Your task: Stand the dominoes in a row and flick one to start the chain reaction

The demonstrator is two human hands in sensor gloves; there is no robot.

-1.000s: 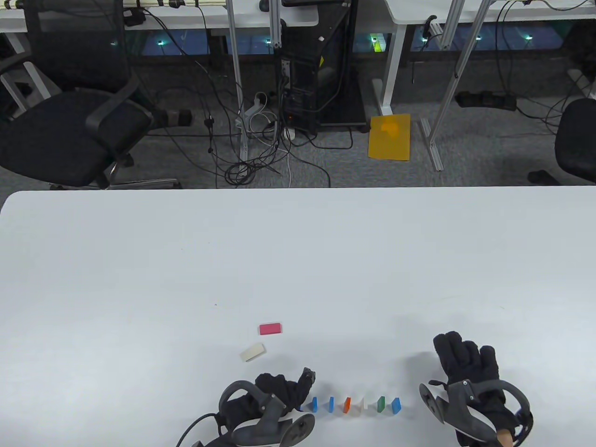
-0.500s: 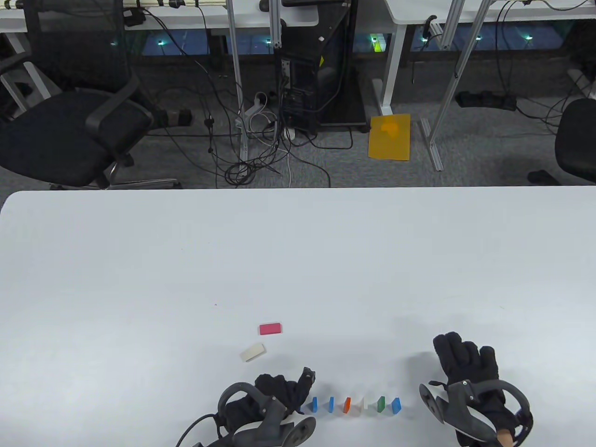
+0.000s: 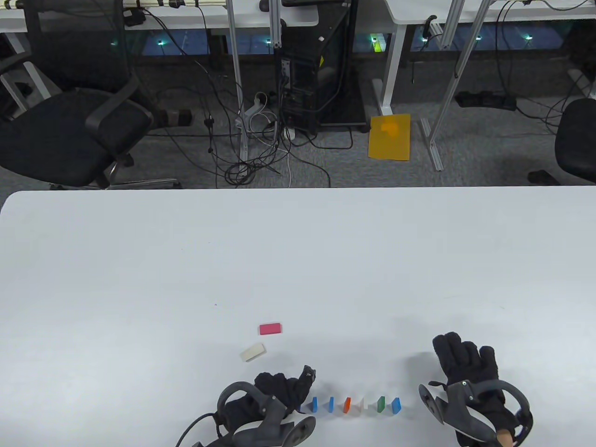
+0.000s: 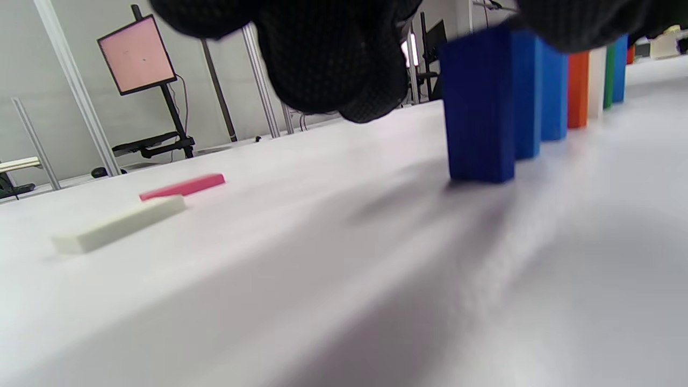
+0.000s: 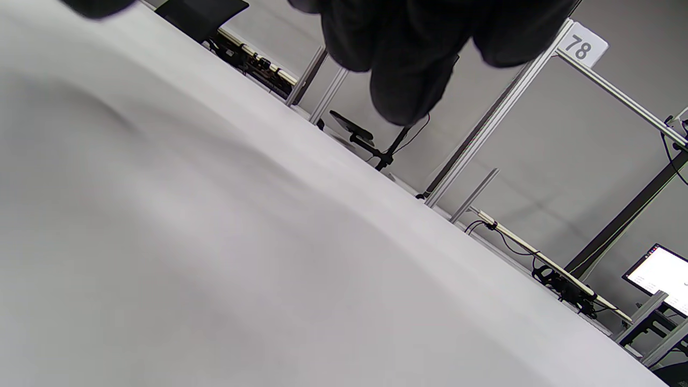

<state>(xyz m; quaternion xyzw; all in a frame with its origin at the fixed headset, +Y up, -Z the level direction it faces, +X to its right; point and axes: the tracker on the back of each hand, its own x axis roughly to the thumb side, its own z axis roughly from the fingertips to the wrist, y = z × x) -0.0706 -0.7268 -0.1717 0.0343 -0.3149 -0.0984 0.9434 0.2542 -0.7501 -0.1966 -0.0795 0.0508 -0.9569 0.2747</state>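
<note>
Several coloured dominoes (image 3: 347,404) stand in a row near the table's front edge; in the left wrist view the row (image 4: 553,91) starts with a dark blue domino (image 4: 478,107). My left hand (image 3: 300,389) sits at the row's left end with fingers (image 4: 333,59) curled. A gap shows between them and the dark blue domino. One blurred finger overlaps the row's top; contact is unclear. A pink domino (image 3: 270,329) and a cream domino (image 3: 253,352) lie flat beyond the left hand. My right hand (image 3: 463,361) rests flat on the table right of the row, fingers (image 5: 408,64) straight, holding nothing.
The white table (image 3: 298,260) stretches wide beyond the dominoes, its far edge at mid-frame. Past it are an office chair (image 3: 60,135), cables and desk legs on the floor. The row's right end stands a short gap from my right hand.
</note>
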